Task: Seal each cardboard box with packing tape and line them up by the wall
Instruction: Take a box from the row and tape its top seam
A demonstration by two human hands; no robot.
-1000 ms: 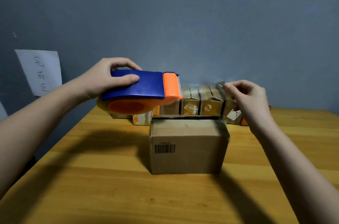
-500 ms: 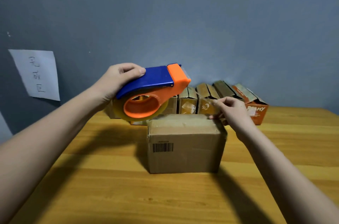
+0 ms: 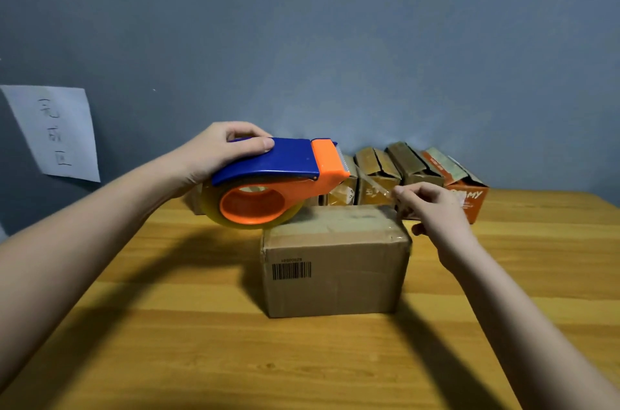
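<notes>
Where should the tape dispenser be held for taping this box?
By the blue handle, from behind and above, as the left hand does now: thumb along its side. That leaves the toothed orange front and the tape strip facing the right hand.

One view only, head cam, wide-angle, worn by the person, facing fwd & slightly down across a wooden table (image 3: 167, 342) toward a grey wall (image 3: 335, 40). Close range: both forearms enter from the bottom corners, left hand (image 3: 214, 151) & right hand (image 3: 432, 208) sit mid-frame. Edges bow w/ lens distortion. No 2nd view, so nothing shared
</notes>
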